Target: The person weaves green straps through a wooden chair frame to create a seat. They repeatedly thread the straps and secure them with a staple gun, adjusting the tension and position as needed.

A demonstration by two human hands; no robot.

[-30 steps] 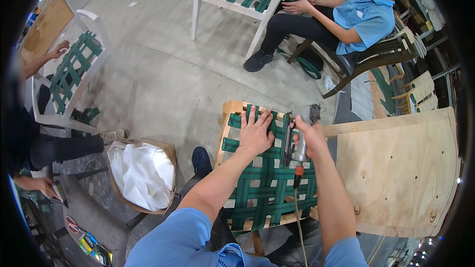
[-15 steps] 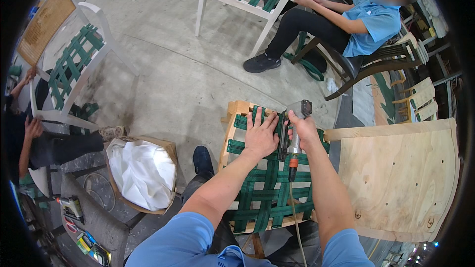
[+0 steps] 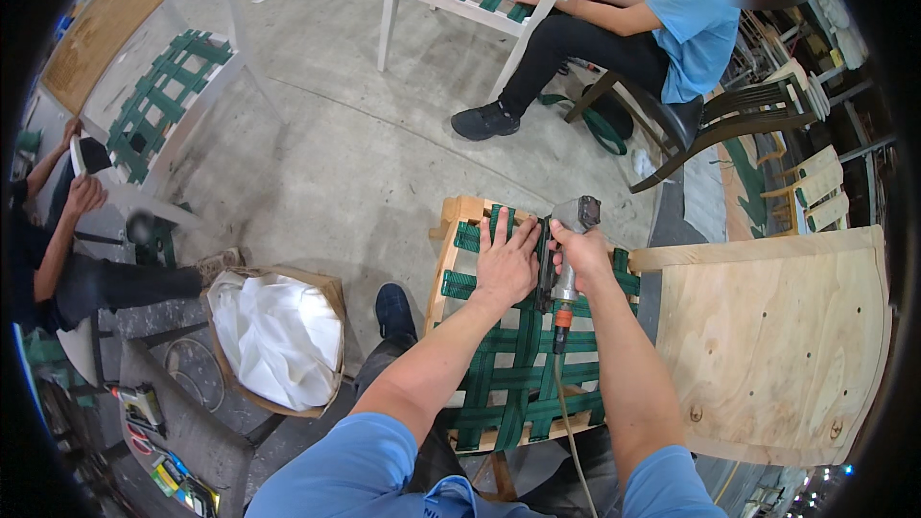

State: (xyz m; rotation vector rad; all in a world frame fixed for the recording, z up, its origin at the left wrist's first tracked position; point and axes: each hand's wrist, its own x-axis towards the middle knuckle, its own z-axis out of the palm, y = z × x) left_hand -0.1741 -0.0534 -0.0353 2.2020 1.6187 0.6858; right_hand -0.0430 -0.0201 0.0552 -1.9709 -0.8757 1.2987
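My left hand (image 3: 506, 267) lies flat with spread fingers on green webbing straps (image 3: 523, 350), near the far edge of a wooden chair seat frame (image 3: 447, 254). The straps are woven over and under each other across the frame. Beside it, my right hand (image 3: 582, 251) is closed round the grip of a metal air staple gun (image 3: 568, 278). The gun's dark nose and magazine side sits against my left fingertips, over the webbing. From its orange and black fitting an air hose (image 3: 570, 417) runs down toward me. Where the nose meets the strap is hidden.
A plywood chair back (image 3: 767, 345) adjoins the seat on the right. White cloth fills a cardboard box (image 3: 331, 326) at left. Tools, including another staple gun (image 3: 144, 406), lie on a grey surface. Two people work on white chairs (image 3: 230, 14) with green webbing, far left and far right.
The staple gun and my right hand have shifted slightly left; my left hand stays put. The left person's chair has turned and risen, and the seated person at right has leaned and reached under the chair.
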